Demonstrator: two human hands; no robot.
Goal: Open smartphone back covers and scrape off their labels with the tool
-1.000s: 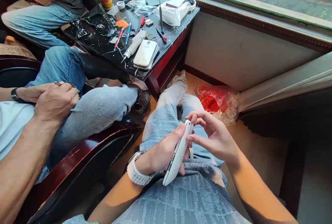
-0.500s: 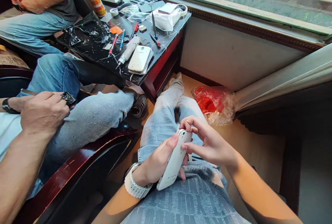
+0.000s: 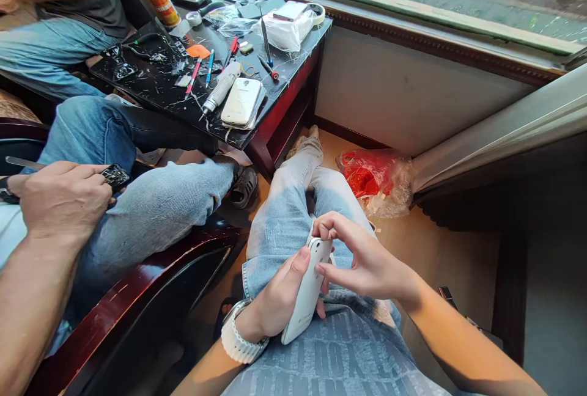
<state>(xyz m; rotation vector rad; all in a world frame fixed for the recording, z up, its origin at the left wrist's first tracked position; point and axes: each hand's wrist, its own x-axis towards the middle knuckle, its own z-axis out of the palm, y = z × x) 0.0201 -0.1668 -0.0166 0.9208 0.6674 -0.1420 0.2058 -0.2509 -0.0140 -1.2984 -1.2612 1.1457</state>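
Note:
A white smartphone [image 3: 303, 303] is tilted upright above my lap, its back with the small camera lens towards me. My left hand [image 3: 280, 291] wraps around it, thumb along the left edge and fingertips showing past the right edge. On the upper part of the phone is my right hand [image 3: 360, 260], its thumb against the back and its bent fingers at the top edge. A thin seam shows along the phone's upper left edge.
To the left, a co-worker's hand [image 3: 64, 203] holds a small dark device [image 3: 115, 176]. The black table [image 3: 158, 93] carries a stack of white phones [image 3: 242, 102], an electric screwdriver [image 3: 222, 87], tweezers and a can [image 3: 157, 0]. A wooden armrest [image 3: 137, 283] stands at my left; a red bag [image 3: 367, 175] lies on the floor.
The phone and both my hands sit slightly lower in the picture, with the grip much the same. The view has shifted a little; surroundings appear further left.

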